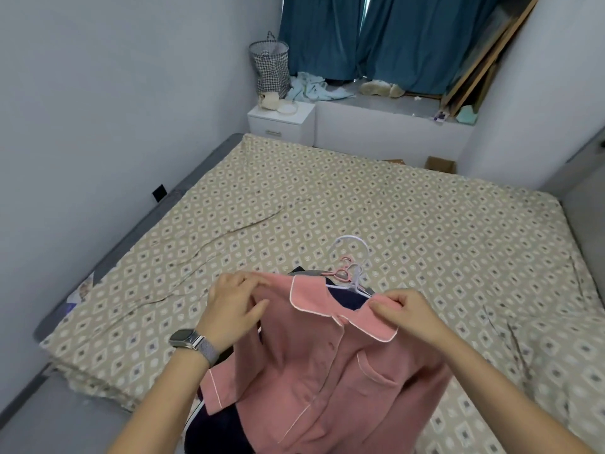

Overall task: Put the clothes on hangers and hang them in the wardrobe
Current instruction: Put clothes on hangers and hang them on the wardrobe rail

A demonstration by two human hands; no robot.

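A pink buttoned shirt (330, 371) with white piping and a collar hangs in front of me over the near part of the bed. My left hand (234, 306) grips its left shoulder. Its right collar and shoulder are pinched by my right hand (404, 311). Behind the collar lie hangers (348, 267), one white and one pink, their hooks pointing away on the bedsheet. A dark navy garment (216, 430) lies under the shirt, mostly hidden. No wardrobe is in view.
The bed (327, 208) with a beige patterned sheet fills the middle. A white nightstand (281, 121) stands at the far side, with a checked bag (271, 65), loose clothes and teal curtains (393, 37) behind. A grey wall runs along the left.
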